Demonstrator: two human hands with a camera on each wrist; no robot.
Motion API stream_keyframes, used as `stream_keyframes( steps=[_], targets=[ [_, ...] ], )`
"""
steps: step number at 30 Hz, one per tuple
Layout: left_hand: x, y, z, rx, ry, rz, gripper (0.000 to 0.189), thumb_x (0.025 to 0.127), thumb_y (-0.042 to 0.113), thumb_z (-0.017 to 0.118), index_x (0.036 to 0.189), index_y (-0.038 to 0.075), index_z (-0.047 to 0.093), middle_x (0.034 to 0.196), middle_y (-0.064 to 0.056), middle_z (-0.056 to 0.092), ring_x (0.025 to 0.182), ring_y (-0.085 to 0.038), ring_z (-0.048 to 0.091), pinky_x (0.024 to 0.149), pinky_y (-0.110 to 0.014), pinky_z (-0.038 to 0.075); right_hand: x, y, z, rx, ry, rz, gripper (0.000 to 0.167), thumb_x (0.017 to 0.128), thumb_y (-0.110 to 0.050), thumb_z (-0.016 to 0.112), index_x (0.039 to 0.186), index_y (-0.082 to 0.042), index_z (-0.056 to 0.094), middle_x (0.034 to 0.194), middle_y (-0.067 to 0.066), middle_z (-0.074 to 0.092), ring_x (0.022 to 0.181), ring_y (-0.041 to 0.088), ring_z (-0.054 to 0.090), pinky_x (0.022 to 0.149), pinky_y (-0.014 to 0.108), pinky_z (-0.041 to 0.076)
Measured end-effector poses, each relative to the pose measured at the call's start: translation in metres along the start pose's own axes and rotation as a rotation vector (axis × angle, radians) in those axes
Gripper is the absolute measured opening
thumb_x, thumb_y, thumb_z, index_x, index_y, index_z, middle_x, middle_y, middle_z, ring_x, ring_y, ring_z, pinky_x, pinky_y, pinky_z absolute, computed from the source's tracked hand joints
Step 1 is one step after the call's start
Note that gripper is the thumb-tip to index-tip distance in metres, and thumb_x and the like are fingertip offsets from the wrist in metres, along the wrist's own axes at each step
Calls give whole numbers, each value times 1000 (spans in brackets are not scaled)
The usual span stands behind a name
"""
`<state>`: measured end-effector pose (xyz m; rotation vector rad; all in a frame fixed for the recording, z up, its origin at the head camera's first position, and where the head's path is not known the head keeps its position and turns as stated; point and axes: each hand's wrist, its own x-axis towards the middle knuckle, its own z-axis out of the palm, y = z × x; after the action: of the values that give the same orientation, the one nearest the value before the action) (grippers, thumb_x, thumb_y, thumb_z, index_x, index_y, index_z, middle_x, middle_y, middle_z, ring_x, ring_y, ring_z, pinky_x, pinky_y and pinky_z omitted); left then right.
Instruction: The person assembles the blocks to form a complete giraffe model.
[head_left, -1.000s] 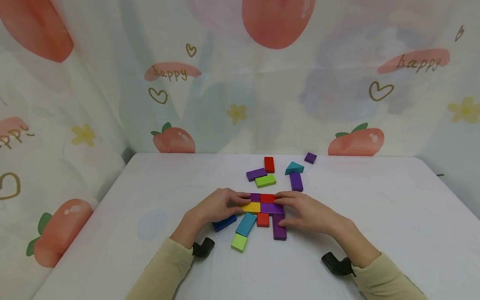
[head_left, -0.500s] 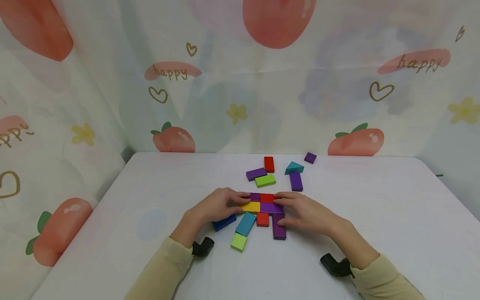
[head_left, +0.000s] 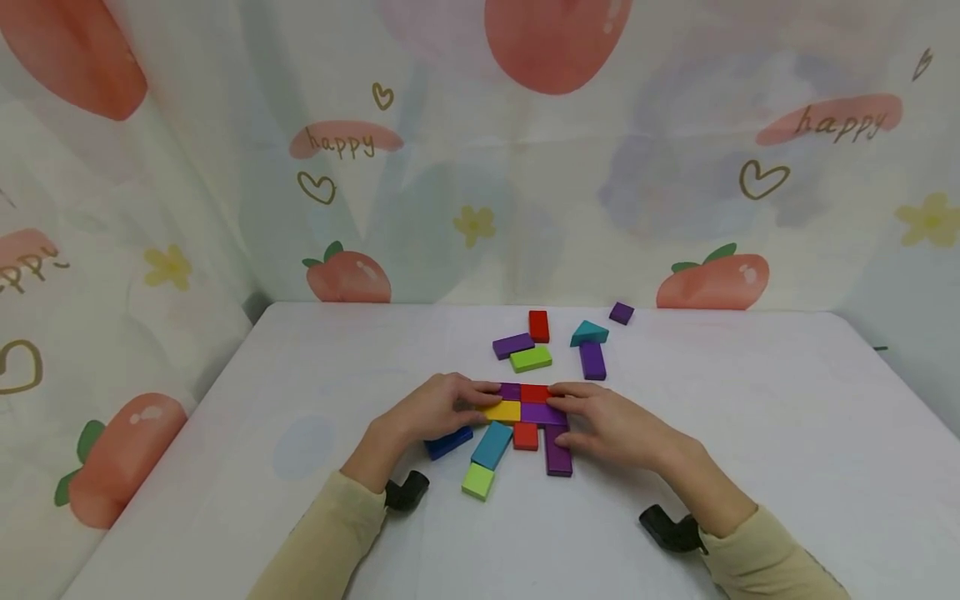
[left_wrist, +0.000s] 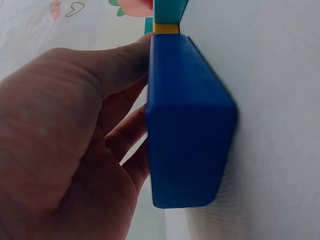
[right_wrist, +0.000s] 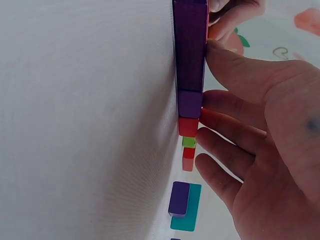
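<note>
In the head view my left hand rests its fingertips on the left part of a flat block layout, at the purple block and the yellow block. A dark blue block lies under that hand, alongside the thumb in the left wrist view. On the layout's right side, my right hand touches the red block and the purple block with its fingers. Its thumb lies on the long purple block. Neither hand curls round a block.
Below the layout lie a small red block, a slanted light blue block and a lime block. Farther back are a red block, a lime block, a teal triangle and several purple blocks. A printed curtain hangs behind the table.
</note>
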<state>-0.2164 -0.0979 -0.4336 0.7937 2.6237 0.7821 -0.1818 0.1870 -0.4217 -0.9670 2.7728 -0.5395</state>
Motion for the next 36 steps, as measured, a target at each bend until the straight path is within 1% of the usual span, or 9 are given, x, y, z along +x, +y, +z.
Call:
stream_keyframes(
  steps=[6,11,15,18,20,22,24,29,36],
  targets=[
    [-2,-4,-1,35,3,39,40,98,25,69,138,22,65,146,13,54,125,-16,51,103,-34,45,3,-1,-1,-6,0,-3,55,93,-27,75,139,-1,60,147,16,50,136,38,44,103,52,46],
    [-9,4,-5,39,22,85,41,98,27,70,138,23,65,146,14,53,121,-14,48,98,-30,47,1,0,-2,0,-3,-7,55,93,-27,74,139,-1,60,147,16,49,136,39,44,103,53,45],
    [-22,10,-6,78,-28,160,38,98,25,70,136,25,68,140,15,58,122,-15,46,95,-28,47,1,0,-2,2,0,-18,54,93,-27,74,139,0,60,147,16,50,136,39,44,104,53,45],
    [-31,11,-4,163,-79,204,35,99,24,68,134,26,69,138,15,60,123,-17,44,98,-33,44,2,0,-2,-8,5,-26,54,93,-27,74,138,0,61,146,16,51,135,38,45,104,53,44],
    [-36,11,-3,223,-92,207,34,99,26,67,133,27,69,138,16,60,124,-18,44,101,-38,41,2,0,-2,-16,6,-30,54,93,-27,74,138,0,61,146,16,51,135,39,45,104,53,45],
    [-42,11,-2,269,-91,188,34,99,27,67,133,28,69,138,17,59,125,-18,43,104,-42,39,2,-1,-2,-20,3,-26,54,93,-26,75,138,0,61,146,16,51,135,38,46,104,53,45],
    [-46,11,-2,312,-81,175,34,99,28,67,134,29,69,138,17,59,124,-17,44,105,-43,38,2,-2,-3,-18,1,-22,54,93,-25,75,138,0,61,146,17,51,135,38,46,104,52,45],
    [-58,9,-2,392,-42,185,37,100,28,66,136,28,67,140,14,58,119,-17,46,101,-44,39,2,-4,-3,-11,-3,-19,53,93,-26,75,138,-1,61,146,17,50,135,38,45,104,52,46],
    [-65,8,-1,400,-7,187,39,99,27,67,138,26,66,140,11,59,115,-17,46,99,-44,40,1,-4,-3,-27,4,-14,53,92,-25,75,138,0,61,146,16,50,135,38,45,104,52,45]
  ],
)
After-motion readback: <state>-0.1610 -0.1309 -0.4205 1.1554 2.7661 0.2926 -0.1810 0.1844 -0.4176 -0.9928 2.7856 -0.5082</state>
